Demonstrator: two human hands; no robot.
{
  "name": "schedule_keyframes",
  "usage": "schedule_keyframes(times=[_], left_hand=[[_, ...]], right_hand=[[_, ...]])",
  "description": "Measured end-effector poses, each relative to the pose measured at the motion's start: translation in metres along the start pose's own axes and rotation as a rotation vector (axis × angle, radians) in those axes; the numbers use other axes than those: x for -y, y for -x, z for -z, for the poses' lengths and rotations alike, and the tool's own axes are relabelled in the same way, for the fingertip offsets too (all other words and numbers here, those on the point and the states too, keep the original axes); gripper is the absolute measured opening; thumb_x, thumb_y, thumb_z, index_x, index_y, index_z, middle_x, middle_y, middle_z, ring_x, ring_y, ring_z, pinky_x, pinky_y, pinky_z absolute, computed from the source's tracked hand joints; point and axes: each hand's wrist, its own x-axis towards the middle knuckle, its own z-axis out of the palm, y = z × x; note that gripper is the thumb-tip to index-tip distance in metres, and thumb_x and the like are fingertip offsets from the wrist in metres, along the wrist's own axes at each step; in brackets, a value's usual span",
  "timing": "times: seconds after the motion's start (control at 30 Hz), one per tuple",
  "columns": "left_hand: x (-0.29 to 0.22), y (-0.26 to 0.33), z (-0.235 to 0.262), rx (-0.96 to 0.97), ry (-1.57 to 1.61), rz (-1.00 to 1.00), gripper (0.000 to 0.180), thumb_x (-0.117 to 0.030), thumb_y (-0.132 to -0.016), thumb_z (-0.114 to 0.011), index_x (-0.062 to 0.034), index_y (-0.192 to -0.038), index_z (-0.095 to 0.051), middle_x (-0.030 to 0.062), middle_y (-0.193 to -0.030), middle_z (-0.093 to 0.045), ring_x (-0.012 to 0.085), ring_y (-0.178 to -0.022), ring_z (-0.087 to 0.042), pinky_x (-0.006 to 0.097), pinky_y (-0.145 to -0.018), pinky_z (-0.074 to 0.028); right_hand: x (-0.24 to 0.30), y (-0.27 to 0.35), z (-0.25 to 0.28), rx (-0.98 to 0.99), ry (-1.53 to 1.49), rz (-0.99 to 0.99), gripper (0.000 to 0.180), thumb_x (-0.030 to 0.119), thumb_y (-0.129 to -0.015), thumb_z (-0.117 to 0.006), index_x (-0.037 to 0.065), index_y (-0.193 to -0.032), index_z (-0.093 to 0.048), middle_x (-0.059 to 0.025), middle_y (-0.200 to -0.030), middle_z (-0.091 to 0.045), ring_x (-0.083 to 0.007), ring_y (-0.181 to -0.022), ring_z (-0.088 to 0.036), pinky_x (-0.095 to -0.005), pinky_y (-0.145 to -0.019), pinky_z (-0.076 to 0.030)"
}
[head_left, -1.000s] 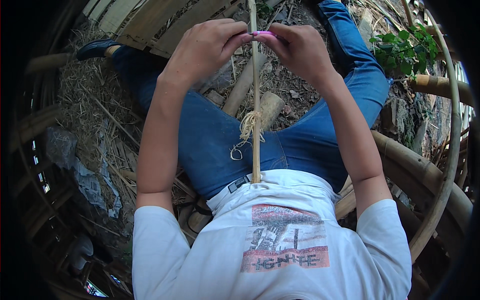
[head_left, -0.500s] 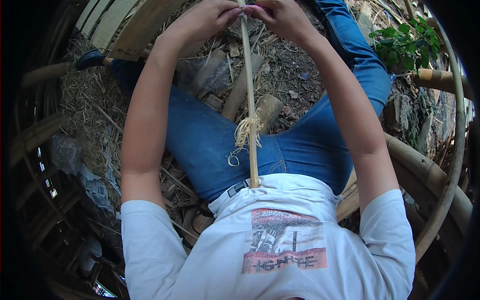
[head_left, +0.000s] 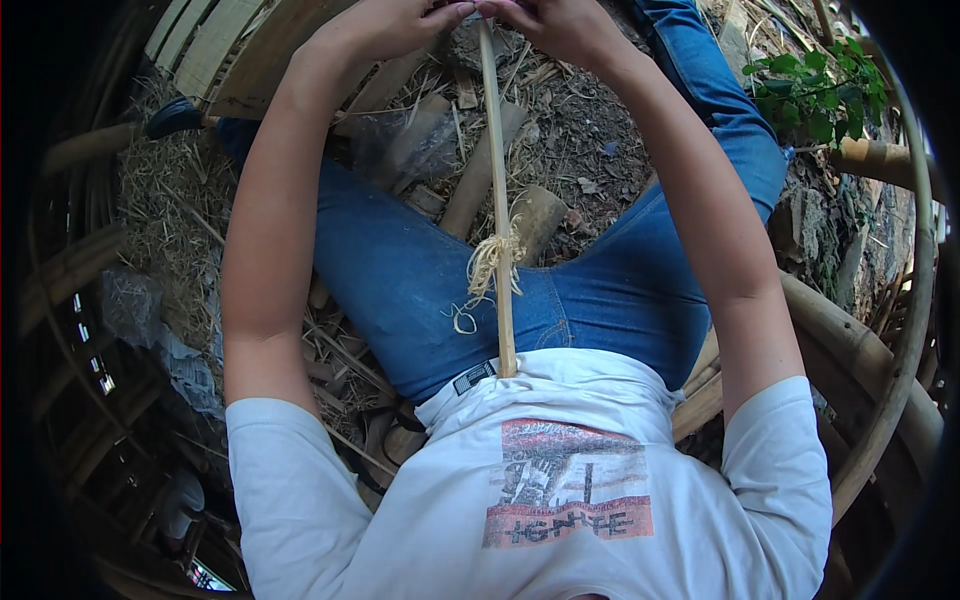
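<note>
Two grips on my feed, high up, and the picture's top edge slices through both. Left grip [head_left: 400, 22] and right grip [head_left: 560, 22] come in close, fingertips nearly meeting over one pale stick [head_left: 494, 130]. Fingers are curled on each; how tightly they close, and on what, I can't tell from here. The stick runs from right beneath those fingertips, back between the forearms, its near end at the hem of one white shirt [head_left: 560, 400].

Partway back along it from the grips, one tangle of pale shavings [head_left: 490, 262] sits around the stick. I count two cut bamboo pieces under that line: the long piece [head_left: 484, 175] nearer the grips, the short piece [head_left: 538, 222] farther back and right.

Room now: the widest gap lies behind the grips, between the forearms, with bare soil [head_left: 590, 150] right of the stick. Left of the left grip it's tight, wooden slats [head_left: 225, 50] coming up just beside it. One crumpled clear plastic sheet [head_left: 405, 145] lies behind that grip. Well out right of the right grip, one leafy plant [head_left: 820, 95], then one curved pole [head_left: 915, 250] bounding that side.
</note>
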Motion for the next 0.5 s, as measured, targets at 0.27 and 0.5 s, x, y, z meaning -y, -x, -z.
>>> schedule_keyframes(times=[0.27,0.5], left_hand=[[0.006,-0.003,-0.012,0.044,0.159,-0.022,0.031,-0.025,-0.107,-0.047,-0.0089,-0.124,-0.068,0.0075,-0.082,-0.068,0.0178,-0.075,-0.063,0.035,-0.069,-0.051],[-0.005,0.009,-0.015,-0.038,0.106,-0.001,0.030,-0.023,-0.106,-0.048,-0.0064,-0.118,-0.070,0.0084,-0.075,-0.064,0.0180,-0.068,-0.059,0.035,-0.067,-0.050]], right_hand=[[-0.003,0.001,0.001,0.039,0.012,0.004,0.031,0.026,-0.096,-0.064,-0.001,-0.080,-0.069,-0.0224,-0.065,-0.060,-0.0373,-0.056,-0.060,-0.0432,-0.056,-0.047],[0.002,0.008,-0.003,-0.055,-0.016,0.092,0.031,0.026,-0.095,-0.065,-0.001,-0.080,-0.068,-0.0224,-0.064,-0.059,-0.0367,-0.055,-0.059,-0.0428,-0.055,-0.047]])
